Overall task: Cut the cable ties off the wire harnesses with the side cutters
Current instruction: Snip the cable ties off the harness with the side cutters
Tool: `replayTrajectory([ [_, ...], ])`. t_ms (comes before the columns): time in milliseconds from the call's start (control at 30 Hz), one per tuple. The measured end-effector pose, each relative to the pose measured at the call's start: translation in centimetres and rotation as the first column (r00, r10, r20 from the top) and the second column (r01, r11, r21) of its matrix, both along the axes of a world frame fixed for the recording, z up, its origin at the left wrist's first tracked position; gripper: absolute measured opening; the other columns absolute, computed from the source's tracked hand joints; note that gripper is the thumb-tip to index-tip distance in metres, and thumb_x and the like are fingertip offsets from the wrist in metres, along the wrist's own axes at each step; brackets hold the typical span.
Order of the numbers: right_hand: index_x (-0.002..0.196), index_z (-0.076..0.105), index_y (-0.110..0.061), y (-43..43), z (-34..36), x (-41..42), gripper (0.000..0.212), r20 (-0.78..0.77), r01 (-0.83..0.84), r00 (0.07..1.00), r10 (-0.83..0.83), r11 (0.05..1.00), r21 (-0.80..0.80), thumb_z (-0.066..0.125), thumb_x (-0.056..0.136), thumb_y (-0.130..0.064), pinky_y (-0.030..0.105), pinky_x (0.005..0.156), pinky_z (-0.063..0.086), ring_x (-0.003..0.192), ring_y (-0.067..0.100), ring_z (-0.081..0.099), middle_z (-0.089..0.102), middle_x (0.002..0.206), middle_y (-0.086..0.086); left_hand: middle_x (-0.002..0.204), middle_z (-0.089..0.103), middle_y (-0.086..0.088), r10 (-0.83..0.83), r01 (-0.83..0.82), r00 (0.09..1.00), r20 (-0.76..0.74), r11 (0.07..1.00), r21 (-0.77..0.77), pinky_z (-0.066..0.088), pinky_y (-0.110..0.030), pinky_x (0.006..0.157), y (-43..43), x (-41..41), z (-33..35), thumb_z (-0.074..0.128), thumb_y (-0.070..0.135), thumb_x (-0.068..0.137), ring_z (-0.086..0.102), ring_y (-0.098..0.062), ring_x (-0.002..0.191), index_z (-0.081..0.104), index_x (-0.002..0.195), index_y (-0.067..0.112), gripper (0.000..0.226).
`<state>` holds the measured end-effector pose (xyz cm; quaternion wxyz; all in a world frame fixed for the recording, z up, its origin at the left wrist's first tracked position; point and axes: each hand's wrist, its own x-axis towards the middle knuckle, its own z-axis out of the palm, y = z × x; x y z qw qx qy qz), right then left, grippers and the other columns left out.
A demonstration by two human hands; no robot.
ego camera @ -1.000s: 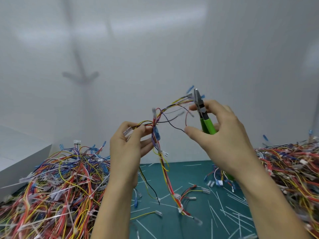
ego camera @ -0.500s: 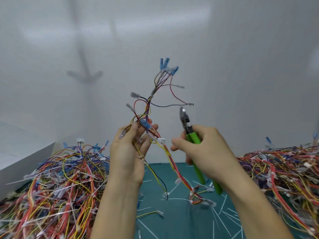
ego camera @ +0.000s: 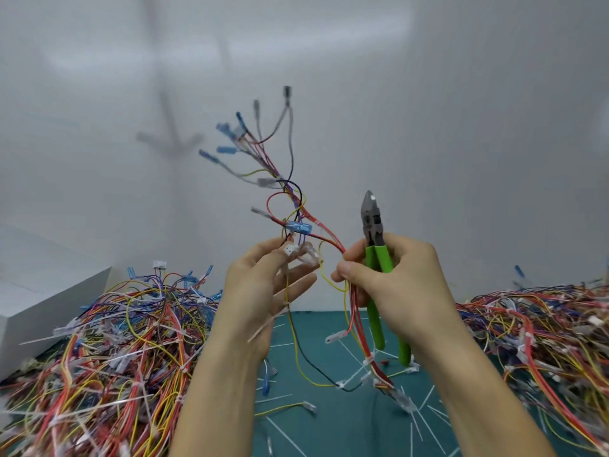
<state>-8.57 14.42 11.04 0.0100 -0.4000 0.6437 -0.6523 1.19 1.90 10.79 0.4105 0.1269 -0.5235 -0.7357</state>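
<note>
Side cutters (ego camera: 372, 225) with dark matt metal head, glossy green plastic handles, matt teal mat (ego camera: 346, 437)

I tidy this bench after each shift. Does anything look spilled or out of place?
Yes. White cable-tie offcuts lie scattered over the green cutting mat, with a loose yellow wire among them, between the left harness pile and the right harness pile. Nothing looks damaged.

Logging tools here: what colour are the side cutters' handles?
The side cutters have bright green handles, clearest in the head view, held in the right hand.
</note>
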Motion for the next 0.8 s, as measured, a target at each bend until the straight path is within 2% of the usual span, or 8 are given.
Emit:
replayTrajectory([
  [67, 0.073, 0.067, -0.016, 0.01, -0.03, -0.18, 0.015, 0.025, 0.000, 1.000, 0.000, 1.000, -0.016, 0.075, 0.080, -0.007, 0.049, 0.068, 0.060, 0.053, 0.017, 0.059, 0.075, 0.069, -0.001, 0.092, 0.077, -0.011, -0.027, 0.029, 0.998, 0.059, 0.999, -0.036, 0.062, -0.031, 0.066, -0.28, 0.33, -0.11, 0.059, 0.007, 0.093, 0.075, -0.029, 0.083, 0.063, 0.107, 0.004, 0.014],
  [200, 0.076, 0.066, -0.012, -0.05, -0.23, -0.51, 0.013, 0.050, 0.006, 0.999, -0.004, 0.999, -0.051, 0.073, 0.084, -0.005, 0.042, 0.062, 0.059, 0.051, 0.018, 0.057, 0.075, 0.069, 0.002, 0.102, 0.076, -0.012, -0.125, 0.155, 0.976, 0.177, 0.973, -0.170, 0.061, -0.030, 0.068, -0.45, 0.94, -0.37, 0.061, 0.009, 0.092, 0.075, -0.028, 0.086, 0.067, 0.106, 0.009, 0.016],
  [367, 0.077, 0.067, -0.012, -0.15, -0.44, -0.81, 0.012, 0.067, 0.023, 0.998, -0.020, 0.999, -0.046, 0.072, 0.084, -0.005, 0.041, 0.062, 0.059, 0.051, 0.017, 0.059, 0.075, 0.069, 0.001, 0.096, 0.075, -0.011, -0.196, 0.222, 0.967, 0.163, 0.961, -0.166, 0.059, -0.026, 0.062, -0.33, 1.04, -0.11, 0.062, 0.010, 0.091, 0.072, -0.023, 0.072, 0.068, 0.110, 0.014, 0.020],
  [467, 0.080, 0.066, -0.013, -0.03, -0.42, -0.96, 0.012, 0.085, 0.004, 0.996, -0.001, 0.999, -0.036, 0.070, 0.086, -0.003, 0.035, 0.058, 0.055, 0.050, 0.016, 0.057, 0.075, 0.070, 0.001, 0.080, 0.071, -0.002, -0.167, 0.186, 0.976, 0.136, 0.973, -0.138, 0.055, -0.025, 0.054, -0.20, 0.76, -0.10, 0.059, 0.007, 0.091, 0.063, -0.017, 0.059, 0.068, 0.111, 0.023, 0.027],
  [533, 0.081, 0.066, -0.012, 0.08, -0.34, -1.02, 0.012, 0.090, -0.013, 0.996, 0.015, 1.000, -0.023, 0.070, 0.086, -0.002, 0.033, 0.057, 0.054, 0.051, 0.016, 0.057, 0.075, 0.070, 0.001, 0.083, 0.071, 0.001, -0.142, 0.160, 0.981, 0.134, 0.977, -0.139, 0.052, -0.024, 0.051, -0.14, 0.65, -0.11, 0.058, 0.007, 0.090, 0.056, -0.015, 0.056, 0.067, 0.115, 0.027, 0.034],
  [600, 0.081, 0.066, -0.012, 0.20, -0.24, -1.06, 0.012, 0.092, -0.032, 0.995, 0.032, 0.999, 0.003, 0.069, 0.087, -0.002, 0.032, 0.057, 0.056, 0.052, 0.016, 0.057, 0.075, 0.070, 0.002, 0.089, 0.074, 0.002, -0.087, 0.109, 0.985, 0.146, 0.983, -0.150, 0.048, -0.022, 0.048, -0.05, 0.64, -0.09, 0.056, 0.009, 0.092, 0.052, -0.013, 0.056, 0.069, 0.112, 0.029, 0.031],
  [700, 0.081, 0.065, -0.012, 0.46, -0.14, -1.09, 0.012, 0.089, -0.079, 0.993, 0.073, 0.995, 0.063, 0.068, 0.087, -0.002, 0.032, 0.059, 0.059, 0.054, 0.015, 0.058, 0.075, 0.071, 0.002, 0.090, 0.075, 0.008, 0.056, -0.026, 0.986, 0.158, 0.983, -0.184, 0.043, -0.018, 0.047, 0.07, 0.69, 0.05, 0.053, 0.014, 0.095, 0.061, -0.010, 0.064, 0.071, 0.100, 0.029, 0.024],
  [800, 0.081, 0.064, -0.013, 0.51, -0.16, -1.07, 0.013, 0.071, -0.107, 0.993, 0.099, 0.988, 0.114, 0.069, 0.087, -0.002, 0.036, 0.063, 0.058, 0.056, 0.017, 0.059, 0.076, 0.072, 0.002, 0.095, 0.076, 0.011, 0.193, -0.153, 0.970, 0.146, 0.956, -0.249, 0.043, -0.014, 0.045, 0.21, 0.78, 0.27, 0.049, 0.015, 0.098, 0.069, -0.002, 0.072, 0.069, 0.105, 0.029, 0.026],
])
